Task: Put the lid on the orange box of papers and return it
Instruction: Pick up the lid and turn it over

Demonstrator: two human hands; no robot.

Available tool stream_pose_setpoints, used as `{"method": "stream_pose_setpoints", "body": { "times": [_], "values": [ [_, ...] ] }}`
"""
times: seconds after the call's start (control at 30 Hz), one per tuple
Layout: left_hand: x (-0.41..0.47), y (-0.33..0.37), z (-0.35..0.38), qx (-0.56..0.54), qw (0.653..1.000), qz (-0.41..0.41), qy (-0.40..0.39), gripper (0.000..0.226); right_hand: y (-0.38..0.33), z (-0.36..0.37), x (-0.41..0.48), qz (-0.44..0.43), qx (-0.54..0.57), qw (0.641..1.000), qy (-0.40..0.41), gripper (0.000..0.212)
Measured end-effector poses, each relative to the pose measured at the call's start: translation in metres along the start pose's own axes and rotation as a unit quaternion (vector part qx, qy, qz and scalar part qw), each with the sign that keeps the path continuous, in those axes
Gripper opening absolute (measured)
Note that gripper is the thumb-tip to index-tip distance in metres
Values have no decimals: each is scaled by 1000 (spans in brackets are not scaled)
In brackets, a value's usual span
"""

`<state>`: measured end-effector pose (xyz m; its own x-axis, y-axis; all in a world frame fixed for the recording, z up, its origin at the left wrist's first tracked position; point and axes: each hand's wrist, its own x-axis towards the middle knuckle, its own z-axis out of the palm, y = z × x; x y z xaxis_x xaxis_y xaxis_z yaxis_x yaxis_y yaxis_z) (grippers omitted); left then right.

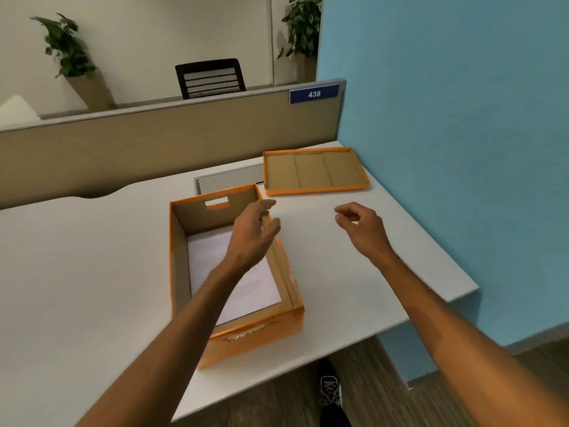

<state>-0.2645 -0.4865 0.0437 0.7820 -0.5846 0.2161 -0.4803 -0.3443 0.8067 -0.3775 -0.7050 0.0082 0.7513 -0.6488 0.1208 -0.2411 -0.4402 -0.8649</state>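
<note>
White desk [92,272]. Orange box [264,331], open, centre, papers [246,291] inside. Lid [314,172], upturned, at 1 o'clock of box, apart. Left hand [252,232] over box's right wall, fingers loosely spread, empty. Right hand [363,229] at 3 o'clock, half-curled, empty.

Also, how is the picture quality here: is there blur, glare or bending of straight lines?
Head view: wide-angle bending curves the desk edge and the partition top. The near right wall of the orange box carries a glossy highlight. Print on the papers is too soft to read. The left hand and right hand look slightly smeared.
</note>
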Motion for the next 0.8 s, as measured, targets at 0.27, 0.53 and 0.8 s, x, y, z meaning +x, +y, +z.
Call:
{"method": "stream_pose_setpoints", "body": {
  "times": [0.27, 0.53, 0.8],
  "values": [
    [115, -8, 72, 22, 998, -47, 31, 43, 53, -23, 114, 8, -24, 999, -19, 22],
    [206, -43, 128, 10, 982, -183, 40, 61, 119, -25, 212, 66, -66, 994, -49, 33],
    [267, -107, 151, 41, 940, -338, 22, 79, 163, -14, 278, 129, -155, 979, -27, 62]
  ]
}}
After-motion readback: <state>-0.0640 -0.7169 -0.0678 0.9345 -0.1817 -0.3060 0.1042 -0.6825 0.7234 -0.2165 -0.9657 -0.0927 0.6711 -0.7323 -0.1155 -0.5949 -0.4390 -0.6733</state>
